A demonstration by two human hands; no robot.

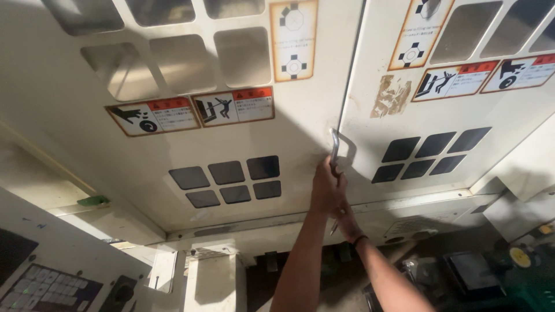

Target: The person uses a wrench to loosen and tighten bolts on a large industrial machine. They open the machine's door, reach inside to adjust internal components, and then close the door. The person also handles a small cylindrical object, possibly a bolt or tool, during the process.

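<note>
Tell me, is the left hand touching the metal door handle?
Touching. The head view shows the left hand wrapped around the lower part of the metal door handle, no gap visible.

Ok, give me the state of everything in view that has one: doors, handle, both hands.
Left door: shut against the right one, seam closed.
Right door: shut.
Metal handle: at the seam, gripped at its lower end.
Left hand: fingers closed on the handle.
Right hand: just below the left, mostly hidden; grip unclear.
Keypad panel: untouched, lower left.
</note>
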